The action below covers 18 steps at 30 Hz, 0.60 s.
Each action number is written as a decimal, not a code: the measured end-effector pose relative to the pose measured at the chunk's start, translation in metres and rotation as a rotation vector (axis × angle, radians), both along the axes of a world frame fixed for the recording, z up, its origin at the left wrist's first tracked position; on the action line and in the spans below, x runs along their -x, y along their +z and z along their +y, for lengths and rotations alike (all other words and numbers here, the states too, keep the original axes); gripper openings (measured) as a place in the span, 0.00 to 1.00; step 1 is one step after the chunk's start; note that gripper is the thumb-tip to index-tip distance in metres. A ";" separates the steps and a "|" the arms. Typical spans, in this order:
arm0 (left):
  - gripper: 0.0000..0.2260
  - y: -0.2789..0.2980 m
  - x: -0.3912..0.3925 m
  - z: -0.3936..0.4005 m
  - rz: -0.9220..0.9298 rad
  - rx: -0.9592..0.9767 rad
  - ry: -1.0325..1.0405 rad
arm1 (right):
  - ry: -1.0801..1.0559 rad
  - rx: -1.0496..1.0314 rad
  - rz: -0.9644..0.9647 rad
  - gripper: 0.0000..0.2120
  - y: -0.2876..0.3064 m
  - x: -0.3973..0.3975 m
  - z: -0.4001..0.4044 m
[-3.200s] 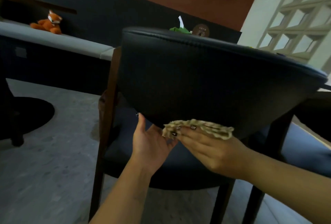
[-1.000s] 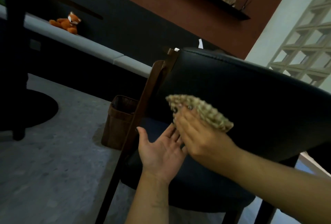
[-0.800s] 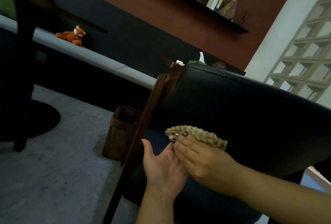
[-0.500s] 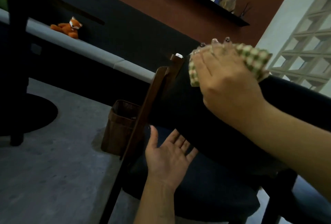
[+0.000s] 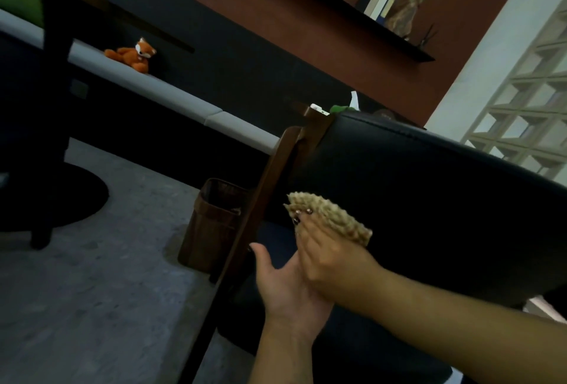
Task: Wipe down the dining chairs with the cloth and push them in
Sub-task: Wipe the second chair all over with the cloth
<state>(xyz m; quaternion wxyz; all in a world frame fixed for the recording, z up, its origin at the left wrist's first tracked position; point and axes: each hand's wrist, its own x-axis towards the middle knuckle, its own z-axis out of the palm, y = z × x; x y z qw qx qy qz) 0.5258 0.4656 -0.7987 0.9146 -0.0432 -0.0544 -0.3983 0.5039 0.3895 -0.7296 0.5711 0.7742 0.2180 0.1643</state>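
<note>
While the right hand (image 5: pixel 331 256) presses the cloth (image 5: pixel 329 219) with flat fingers, the chair backrest (image 5: pixel 429 209) stretches far right. The left hand (image 5: pixel 288 288) lies open, just beside.

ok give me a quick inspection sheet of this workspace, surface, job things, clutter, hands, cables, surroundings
surface: grey speckled floor
job's things: black padded dining chair with dark wood frame; checked beige woven cloth pressed against the lower left of its backrest
clutter: brown woven bin on the floor beside the chair frame; orange plush fox on the grey bench cushion
hands: right hand flat on the cloth; left hand open, palm up, under the right, holding nothing
cables: nothing seen
surroundings: dark wall shelf with books and a vase, red-brown wall, pale lattice block wall
</note>
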 end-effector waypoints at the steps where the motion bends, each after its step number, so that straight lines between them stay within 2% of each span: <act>1: 0.45 -0.001 -0.001 -0.001 0.020 -0.002 0.002 | 0.027 -0.105 -0.006 0.21 0.006 -0.001 0.007; 3: 0.47 -0.001 -0.002 -0.005 0.027 -0.016 0.001 | 0.169 -0.288 -0.125 0.19 0.032 -0.002 0.024; 5: 0.50 -0.002 -0.005 -0.010 0.030 -0.037 -0.004 | 0.297 -0.344 -0.313 0.20 0.071 -0.007 0.042; 7: 0.50 -0.004 -0.006 -0.014 0.024 -0.030 -0.008 | 0.233 -0.321 -0.436 0.21 0.104 -0.014 0.052; 8: 0.50 -0.005 -0.007 -0.016 0.022 -0.020 -0.007 | 0.130 -0.292 -0.451 0.20 0.113 -0.020 0.054; 12: 0.49 -0.005 -0.006 -0.018 0.047 -0.016 0.003 | -0.127 -0.066 -0.310 0.19 0.088 -0.044 0.051; 14: 0.50 -0.006 -0.006 -0.017 0.053 -0.044 0.001 | -0.103 0.038 -0.244 0.22 0.066 -0.057 0.048; 18: 0.51 -0.006 -0.005 -0.010 0.026 -0.058 0.013 | -0.161 0.136 -0.035 0.16 0.045 -0.067 0.051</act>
